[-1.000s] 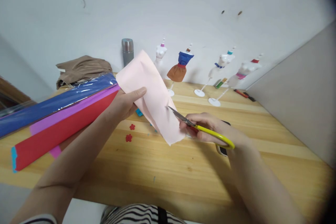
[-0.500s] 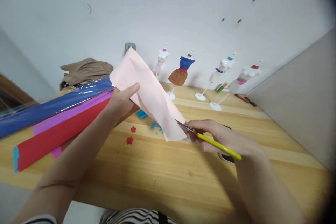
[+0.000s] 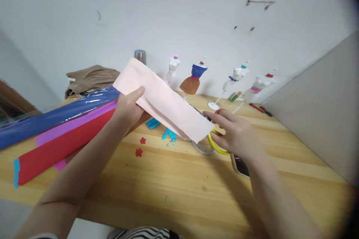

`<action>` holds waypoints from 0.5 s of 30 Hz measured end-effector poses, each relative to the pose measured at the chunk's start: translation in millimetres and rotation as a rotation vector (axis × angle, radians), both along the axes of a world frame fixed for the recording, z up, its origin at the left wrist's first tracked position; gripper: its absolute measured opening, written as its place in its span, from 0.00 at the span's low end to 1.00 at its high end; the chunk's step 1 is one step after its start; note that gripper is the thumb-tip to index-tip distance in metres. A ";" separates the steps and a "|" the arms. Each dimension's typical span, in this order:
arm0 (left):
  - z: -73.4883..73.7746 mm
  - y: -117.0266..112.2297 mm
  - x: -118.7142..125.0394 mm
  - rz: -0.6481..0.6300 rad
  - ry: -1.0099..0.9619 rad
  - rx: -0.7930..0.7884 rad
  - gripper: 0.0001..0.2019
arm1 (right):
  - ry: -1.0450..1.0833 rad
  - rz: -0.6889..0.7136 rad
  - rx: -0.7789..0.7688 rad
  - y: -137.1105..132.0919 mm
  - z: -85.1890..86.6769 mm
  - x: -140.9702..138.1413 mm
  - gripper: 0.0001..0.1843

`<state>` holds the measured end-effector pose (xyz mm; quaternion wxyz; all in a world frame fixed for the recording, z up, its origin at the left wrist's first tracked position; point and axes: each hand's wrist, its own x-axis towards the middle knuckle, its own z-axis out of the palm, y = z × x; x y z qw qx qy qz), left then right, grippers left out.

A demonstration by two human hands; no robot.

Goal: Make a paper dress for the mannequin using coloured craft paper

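Note:
My left hand (image 3: 130,108) pinches a folded strip of pale pink crepe paper (image 3: 165,101) near its left end, thumb on top. The strip slants down to the right above the table. At its lower right end, my right hand (image 3: 235,132) is closed on scissors (image 3: 217,148) with yellow and red handles. The blades lie mostly behind the paper's far edge, so whether they touch it I cannot tell. Beneath the paper are light blue paper scraps (image 3: 169,135) and a folded blue piece (image 3: 153,123). Two red paper flowers (image 3: 139,152) rest to their left.
Blue (image 3: 56,117), purple and red (image 3: 67,145) paper rolls lie at left, near a brown cloth (image 3: 92,80). Several small white mannequins (image 3: 238,74) stand along the wall, one in a blue and orange dress (image 3: 193,80). A phone (image 3: 241,166) lies beside my right wrist.
My right hand has turned the scissors, from lying back across the palm to handles gripped by the fingers with blades pointing away. The pink paper now hangs flatter.

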<state>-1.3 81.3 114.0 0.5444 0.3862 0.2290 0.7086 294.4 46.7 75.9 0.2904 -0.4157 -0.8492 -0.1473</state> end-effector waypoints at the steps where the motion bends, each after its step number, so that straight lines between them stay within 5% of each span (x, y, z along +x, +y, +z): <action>1: -0.6 0.5 0.2 0.001 -0.007 -0.018 0.37 | -0.028 -0.048 0.075 2.2 -4.4 -1.2 0.19; 6: -4.7 -2.7 5.1 0.017 -0.010 -0.064 0.35 | -0.081 -0.093 0.259 7.3 -16.2 -8.4 0.21; 15: -7.4 -13.7 13.3 -0.060 0.018 -0.114 0.35 | -0.029 -0.039 0.276 0.1 -9.6 -15.8 0.23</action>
